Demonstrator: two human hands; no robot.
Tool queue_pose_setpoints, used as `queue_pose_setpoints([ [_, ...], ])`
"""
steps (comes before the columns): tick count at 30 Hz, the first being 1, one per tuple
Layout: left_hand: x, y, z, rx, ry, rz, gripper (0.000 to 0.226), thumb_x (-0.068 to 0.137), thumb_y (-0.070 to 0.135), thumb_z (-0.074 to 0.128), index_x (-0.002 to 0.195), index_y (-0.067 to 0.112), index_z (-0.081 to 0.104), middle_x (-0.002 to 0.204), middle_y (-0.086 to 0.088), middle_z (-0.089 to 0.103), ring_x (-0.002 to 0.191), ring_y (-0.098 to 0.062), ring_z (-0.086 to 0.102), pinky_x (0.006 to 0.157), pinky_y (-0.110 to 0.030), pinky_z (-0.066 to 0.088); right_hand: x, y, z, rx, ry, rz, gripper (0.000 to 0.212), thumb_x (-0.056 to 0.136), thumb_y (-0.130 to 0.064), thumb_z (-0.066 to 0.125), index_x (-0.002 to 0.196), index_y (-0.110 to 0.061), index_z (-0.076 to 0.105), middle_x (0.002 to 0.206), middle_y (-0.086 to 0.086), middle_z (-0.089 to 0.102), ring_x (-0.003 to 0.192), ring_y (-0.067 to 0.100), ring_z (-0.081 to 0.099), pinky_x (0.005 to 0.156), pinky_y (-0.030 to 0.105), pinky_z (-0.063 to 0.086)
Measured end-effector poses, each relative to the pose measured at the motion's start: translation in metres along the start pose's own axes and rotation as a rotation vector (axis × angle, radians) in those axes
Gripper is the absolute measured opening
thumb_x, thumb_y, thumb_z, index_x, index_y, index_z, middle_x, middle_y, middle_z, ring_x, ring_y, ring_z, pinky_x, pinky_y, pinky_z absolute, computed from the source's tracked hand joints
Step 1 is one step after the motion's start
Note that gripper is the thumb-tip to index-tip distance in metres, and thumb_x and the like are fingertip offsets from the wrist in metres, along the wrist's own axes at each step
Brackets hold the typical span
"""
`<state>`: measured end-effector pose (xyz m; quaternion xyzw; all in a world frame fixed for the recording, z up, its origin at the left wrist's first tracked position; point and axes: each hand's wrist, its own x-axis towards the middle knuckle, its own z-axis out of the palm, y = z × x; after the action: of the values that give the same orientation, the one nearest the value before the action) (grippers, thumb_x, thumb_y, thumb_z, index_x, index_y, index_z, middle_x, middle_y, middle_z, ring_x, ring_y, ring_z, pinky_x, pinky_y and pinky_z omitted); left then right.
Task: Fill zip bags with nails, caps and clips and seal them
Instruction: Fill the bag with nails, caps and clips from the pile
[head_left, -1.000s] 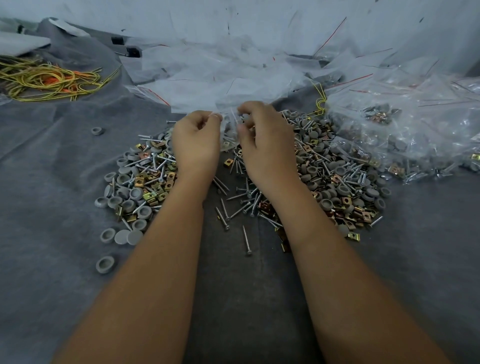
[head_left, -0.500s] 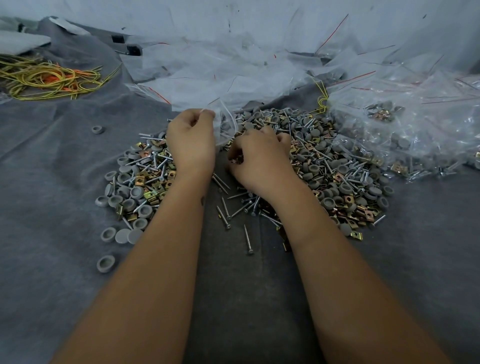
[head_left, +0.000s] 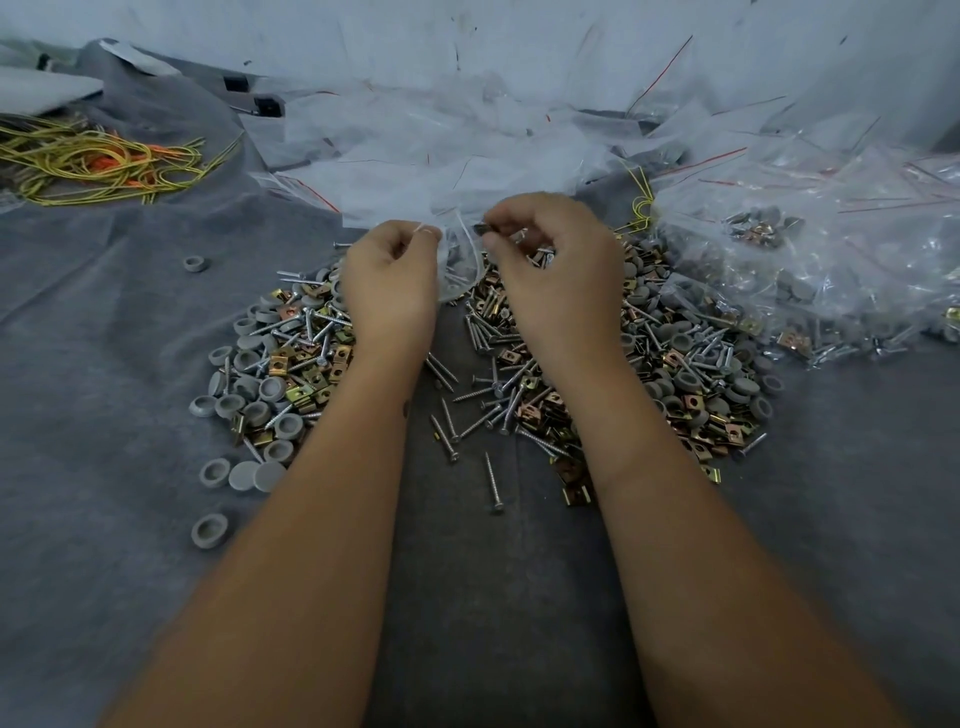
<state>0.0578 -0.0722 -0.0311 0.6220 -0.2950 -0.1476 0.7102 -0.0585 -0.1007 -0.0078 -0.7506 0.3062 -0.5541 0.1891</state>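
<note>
While 2 hands pinch — left hand (head_left: 390, 280) 1 zip bag (head_left: 460, 260), right hand (head_left: 558, 270) 1 small piece (head_left: 482, 227).

1. grey felt-like cloth (head_left: 130, 322) covers the whole work surface, creased at the far left
2. pale bluish-white wall (head_left: 467, 36) behind, scuffed with dark marks
3. tangle of yellow and orange cords (head_left: 98, 166) lying far left on the cloth
4. flat white board (head_left: 41, 91) at the far left edge
5. light soft and even, cool tone
</note>
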Motion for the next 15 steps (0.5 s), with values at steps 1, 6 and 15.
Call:
queue_pose_setpoints([
  [1,-0.001,0.001,0.000,-0.008,-0.006,0.005,0.018,0.089,0.014,0.060,0.073,0.020,0.066,0.049,0.012,0.045,0.044,-0.003,0.034,0.049,-0.023,0.029,-0.001,0.000,0.001,-0.037,-0.068,-0.020,0.017,0.078,-0.006,0.073,0.094,-0.011,0.075,0.088,-0.003,0.068,0.080,0.009,0.058,0.079,0.024,0.050],
  [6,-0.002,0.003,-0.002,-0.050,-0.010,0.004,0.017,0.090,0.012,0.060,0.076,0.019,0.068,0.050,0.009,0.046,0.048,-0.006,0.038,0.051,-0.023,0.031,-0.005,0.004,0.001,-0.157,-0.234,-0.080,0.050,0.074,0.016,0.044,0.105,-0.011,0.073,0.109,0.012,0.059,0.104,0.028,0.055,0.089,0.042,0.047],
  [15,-0.014,0.019,-0.002,-0.207,-0.250,-0.040,0.043,0.081,0.046,0.047,0.102,0.018,0.073,0.102,-0.004,0.074,0.096,-0.017,0.068,0.077,-0.029,0.052,-0.002,0.014,0.001,-0.163,-0.229,0.060,0.003,0.086,-0.014,0.067,0.089,-0.014,0.068,0.124,0.006,0.052,0.118,0.018,0.047,0.095,0.025,0.036],
])
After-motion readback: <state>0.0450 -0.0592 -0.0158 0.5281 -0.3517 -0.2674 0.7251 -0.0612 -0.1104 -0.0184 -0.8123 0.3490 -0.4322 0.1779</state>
